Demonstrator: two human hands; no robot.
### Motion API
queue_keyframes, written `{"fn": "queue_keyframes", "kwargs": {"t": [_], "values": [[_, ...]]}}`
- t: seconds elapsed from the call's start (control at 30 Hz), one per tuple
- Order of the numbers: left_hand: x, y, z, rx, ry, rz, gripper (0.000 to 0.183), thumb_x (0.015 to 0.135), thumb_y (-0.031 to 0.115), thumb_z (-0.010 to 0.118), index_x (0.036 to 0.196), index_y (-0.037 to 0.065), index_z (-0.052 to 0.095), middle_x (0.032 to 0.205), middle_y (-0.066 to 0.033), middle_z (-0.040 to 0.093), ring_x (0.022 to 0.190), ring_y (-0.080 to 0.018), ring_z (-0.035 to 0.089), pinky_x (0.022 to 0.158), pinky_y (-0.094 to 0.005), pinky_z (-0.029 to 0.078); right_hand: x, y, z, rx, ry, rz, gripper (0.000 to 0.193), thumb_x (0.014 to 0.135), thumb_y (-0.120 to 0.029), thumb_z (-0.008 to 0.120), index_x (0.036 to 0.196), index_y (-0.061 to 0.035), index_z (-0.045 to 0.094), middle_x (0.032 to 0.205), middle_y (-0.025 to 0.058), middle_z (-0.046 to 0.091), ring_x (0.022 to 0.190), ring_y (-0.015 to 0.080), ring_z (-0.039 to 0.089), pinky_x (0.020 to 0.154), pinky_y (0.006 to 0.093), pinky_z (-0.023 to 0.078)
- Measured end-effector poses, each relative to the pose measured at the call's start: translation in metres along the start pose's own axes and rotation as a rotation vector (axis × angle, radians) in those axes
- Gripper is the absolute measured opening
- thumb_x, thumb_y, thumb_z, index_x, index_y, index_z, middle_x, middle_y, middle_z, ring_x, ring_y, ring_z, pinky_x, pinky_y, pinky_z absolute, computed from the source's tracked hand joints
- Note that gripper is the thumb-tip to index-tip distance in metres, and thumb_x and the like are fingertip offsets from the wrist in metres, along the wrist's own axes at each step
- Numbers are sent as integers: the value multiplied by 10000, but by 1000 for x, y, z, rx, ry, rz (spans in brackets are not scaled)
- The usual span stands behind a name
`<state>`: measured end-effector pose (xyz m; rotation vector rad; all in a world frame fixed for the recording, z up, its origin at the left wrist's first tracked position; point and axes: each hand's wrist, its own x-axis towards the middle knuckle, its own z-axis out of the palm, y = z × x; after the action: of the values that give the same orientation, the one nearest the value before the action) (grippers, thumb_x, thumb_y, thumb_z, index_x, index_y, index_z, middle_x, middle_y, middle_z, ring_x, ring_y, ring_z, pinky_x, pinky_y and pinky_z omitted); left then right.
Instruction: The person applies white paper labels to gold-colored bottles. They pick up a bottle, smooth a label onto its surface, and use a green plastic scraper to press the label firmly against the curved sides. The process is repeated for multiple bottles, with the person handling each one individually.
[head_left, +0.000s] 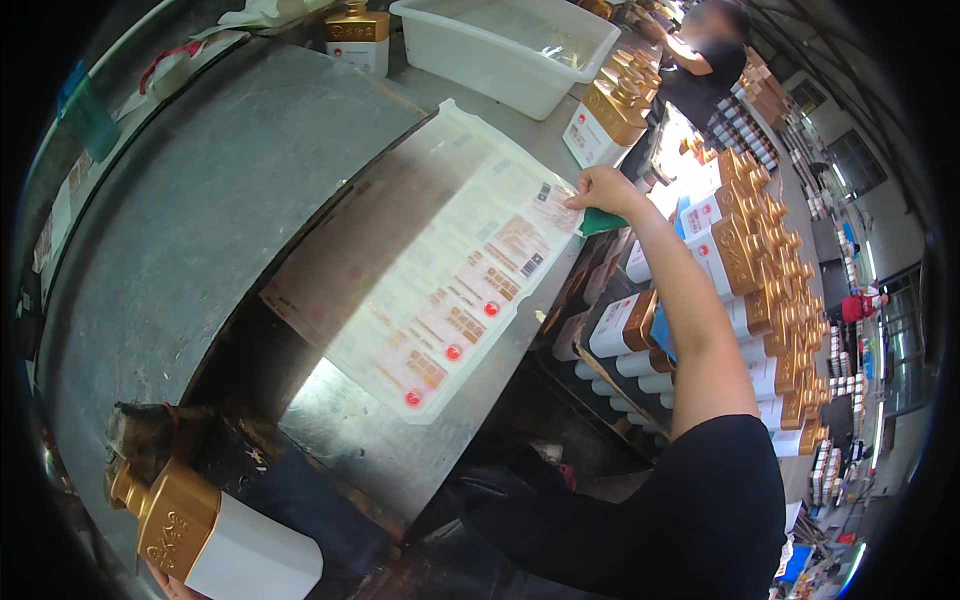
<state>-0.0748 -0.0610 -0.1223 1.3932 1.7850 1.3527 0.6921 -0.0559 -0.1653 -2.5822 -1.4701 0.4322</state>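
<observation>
A translucent sheet of printed decals [470, 215], with red round marks and brown print, lies on the metal table. My right hand [608, 194] reaches to its far right corner, thumb and fingers pinched on the edge. A green flat piece [602, 222], perhaps a scraper, shows under that palm; whether the hand also grips it I cannot tell. At the lower left, a bottle [255, 550] with a white body and embossed gold shoulder lies tilted on its side. My left hand [172, 584] holds it from below, most of the hand hidden behind the bottle.
A white plastic tub [500, 60] stands at the table's far side, with a gold-topped bottle [358, 40] beside it. Several more bottles [605, 125] line the right edge. Stacked bottles [740, 250] crowd the right, near my arm. A co-worker [700, 60] is beyond.
</observation>
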Motion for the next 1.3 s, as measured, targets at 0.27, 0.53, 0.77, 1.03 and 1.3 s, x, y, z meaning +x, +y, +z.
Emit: {"fn": "queue_keyframes", "kwargs": {"t": [0.27, 0.53, 0.77, 1.03, 1.3], "values": [[0, 11, 8, -260, -168, -207, 518, 959, 313, 526, 1364, 2, 439, 1353, -142, 478, 1236, -220, 494, 1021, -345, 409, 9, -14, 7, -151, 206, -8, 334, 740, -317, 746, 739, 9, 677, 674, 130, 647, 654, 247, 638, 627, 384, 487], [-10, 55, 34, -360, -86, 443, 412, 949, 135, 499, 1337, -5, 484, 1300, -169, 557, 1314, -316, 442, 1129, -440, 292, -14, -84, 19, -901, 328, -2, 174, 880, -70, 527, 803, -38, 680, 831, 180, 692, 783, 350, 697, 664, 437, 569], [-85, 58, 24, 437, -459, 880, 463, 689, 147, 769, 1107, 341, 717, 1064, 4, 688, 1329, -326, 434, 1134, -633, -66, -132, -262, -15, -504, 513, -570, 152, 894, -138, 583, 886, -13, 668, 757, 143, 679, 667, 314, 661, 604, 394, 514], [-74, 59, 61, 65, -197, 482, 1055, 580, 42, 877, 1482, 200, 353, 1362, -200, 402, 1220, -384, 455, 1020, -432, 406, -238, -408, -86, 80, -251, -1281, 167, 755, -38, 708, 920, -20, 699, 727, 68, 673, 609, 137, 651, 525, 231, 472], [-75, 58, 46, -727, -448, 23, 1280, 653, 156, 861, 1528, 130, -73, 1478, -199, 226, 1271, -337, 443, 1037, -434, 418, -242, -518, -19, -261, -279, -1809, 114, 722, -142, 701, 751, -38, 665, 709, 115, 659, 694, 298, 667, 562, 348, 513]]}}
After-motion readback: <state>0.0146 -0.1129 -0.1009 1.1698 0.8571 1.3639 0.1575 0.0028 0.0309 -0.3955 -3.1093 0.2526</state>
